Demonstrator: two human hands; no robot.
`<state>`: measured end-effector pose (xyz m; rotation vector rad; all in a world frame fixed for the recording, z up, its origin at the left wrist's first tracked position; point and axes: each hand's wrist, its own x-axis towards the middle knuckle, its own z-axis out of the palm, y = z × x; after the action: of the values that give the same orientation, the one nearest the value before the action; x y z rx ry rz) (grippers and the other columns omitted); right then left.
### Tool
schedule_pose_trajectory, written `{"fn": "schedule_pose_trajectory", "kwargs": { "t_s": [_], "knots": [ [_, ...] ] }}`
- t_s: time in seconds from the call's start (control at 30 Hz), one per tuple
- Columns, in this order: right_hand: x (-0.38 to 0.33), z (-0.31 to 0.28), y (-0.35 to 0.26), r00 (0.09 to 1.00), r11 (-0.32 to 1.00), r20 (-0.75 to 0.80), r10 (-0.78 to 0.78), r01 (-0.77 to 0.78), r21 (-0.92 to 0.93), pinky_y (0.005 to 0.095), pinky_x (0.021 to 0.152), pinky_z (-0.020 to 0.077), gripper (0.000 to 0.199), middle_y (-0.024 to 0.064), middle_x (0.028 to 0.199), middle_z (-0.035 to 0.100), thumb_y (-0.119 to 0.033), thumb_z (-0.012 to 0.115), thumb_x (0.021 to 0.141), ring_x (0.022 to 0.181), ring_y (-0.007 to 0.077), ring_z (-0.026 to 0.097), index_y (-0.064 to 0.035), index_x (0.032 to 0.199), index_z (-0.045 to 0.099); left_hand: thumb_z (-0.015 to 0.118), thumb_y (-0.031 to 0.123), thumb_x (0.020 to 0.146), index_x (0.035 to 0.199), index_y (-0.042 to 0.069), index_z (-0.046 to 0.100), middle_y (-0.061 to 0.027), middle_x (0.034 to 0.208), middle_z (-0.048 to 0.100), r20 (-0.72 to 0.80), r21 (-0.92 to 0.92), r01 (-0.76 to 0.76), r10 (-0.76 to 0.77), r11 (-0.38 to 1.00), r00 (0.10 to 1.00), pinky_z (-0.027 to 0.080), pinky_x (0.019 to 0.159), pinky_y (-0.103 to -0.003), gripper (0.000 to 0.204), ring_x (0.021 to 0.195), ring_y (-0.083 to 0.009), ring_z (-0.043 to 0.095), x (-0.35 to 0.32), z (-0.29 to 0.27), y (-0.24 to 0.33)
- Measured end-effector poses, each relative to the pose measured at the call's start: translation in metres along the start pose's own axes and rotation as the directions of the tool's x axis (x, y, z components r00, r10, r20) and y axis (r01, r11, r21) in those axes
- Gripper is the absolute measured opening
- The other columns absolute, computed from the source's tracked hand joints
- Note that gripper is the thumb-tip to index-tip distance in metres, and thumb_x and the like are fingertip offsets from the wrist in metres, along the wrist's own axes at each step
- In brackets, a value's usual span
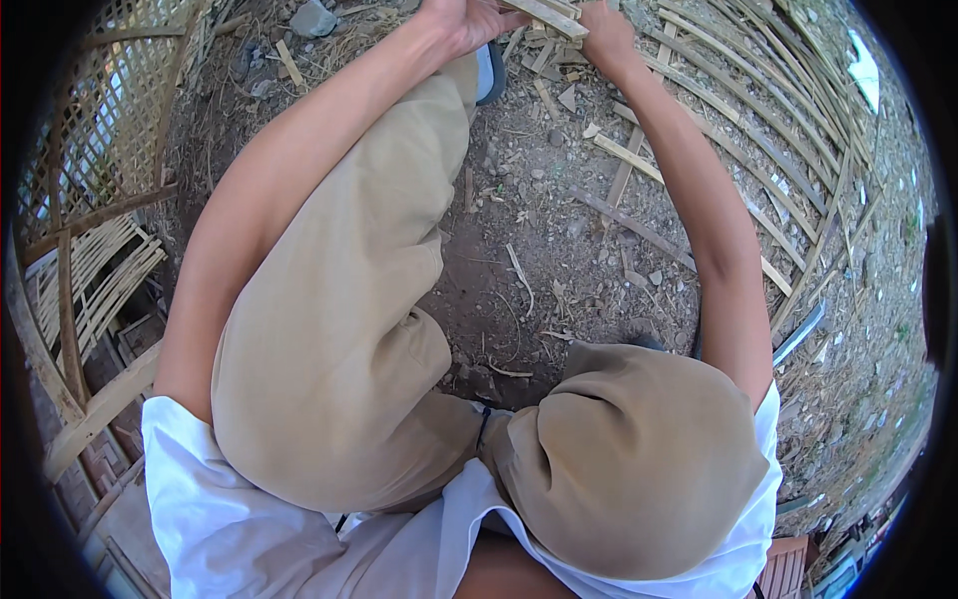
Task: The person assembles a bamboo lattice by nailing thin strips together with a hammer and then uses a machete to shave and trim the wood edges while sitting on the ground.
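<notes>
At the top edge of the head view, both hands are partly cut off by the frame. My left hand (461, 24) reaches in with its fingers closed at the near end of pale split-bamboo strips (555, 17). Opposite it, my right hand (608, 42) is closed in a fist against the same strips. The strips lie slantwise between the two hands, and their far ends are out of view. Both forearms stretch forward past my bent knees.
Long bamboo strips (743, 115) lie fanned on the ground at right. Short offcuts (627, 158) and chips litter the dirt ahead. A woven bamboo lattice panel (110, 115) stands at left above a wooden frame (105, 409). A grey stone (313, 19) sits at the far left.
</notes>
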<state>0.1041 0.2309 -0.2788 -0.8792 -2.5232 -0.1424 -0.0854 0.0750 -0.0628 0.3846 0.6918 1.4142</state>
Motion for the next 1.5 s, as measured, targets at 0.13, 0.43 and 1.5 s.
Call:
{"fn": "schedule_pose_trajectory", "kwargs": {
  "t_s": [0.13,0.43,1.5],
  "knots": [
    [0.045,-0.042,-0.082,0.863,0.981,0.500,0.078,-0.157,0.118,0.0536,0.077,0.0571,0.019,0.0218,0.092,0.072,-0.014,0.067,0.088,0.089,0.0404,0.072,-0.0008,0.101,0.070,0.045,0.013,0.099,0.172,0.014,0.011,-0.0320,0.137,0.063,-0.099,0.063,-0.023,0.029,0.998,0.995,0.054,0.103,-0.068,0.080,0.120,-0.0492,0.067,-0.025,-0.022,0.016],
    [0.023,-0.063,-0.017,0.965,0.770,0.188,0.184,-0.261,0.583,0.0466,0.058,0.0521,0.016,0.0129,0.069,0.060,-0.014,0.072,0.093,0.060,0.0297,0.062,-0.0027,0.093,0.060,0.046,0.017,0.099,0.168,0.015,0.025,-0.0276,0.132,0.067,-0.096,0.050,-0.006,0.010,0.999,0.995,0.058,0.096,-0.061,0.073,0.114,-0.0448,0.070,-0.016,-0.039,0.015],
    [-0.103,-0.153,-0.205,0.861,0.440,0.497,0.111,-0.491,0.752,0.0431,0.077,0.0594,0.017,0.0184,0.085,0.076,0.000,0.079,0.080,0.082,0.0325,0.076,0.0011,0.095,0.073,0.052,0.021,0.096,0.162,0.016,0.038,-0.0228,0.129,0.069,-0.111,0.171,0.063,-0.044,0.983,0.993,0.057,0.090,-0.057,0.068,0.109,-0.0414,0.070,-0.016,-0.031,0.022]
  ]
}}
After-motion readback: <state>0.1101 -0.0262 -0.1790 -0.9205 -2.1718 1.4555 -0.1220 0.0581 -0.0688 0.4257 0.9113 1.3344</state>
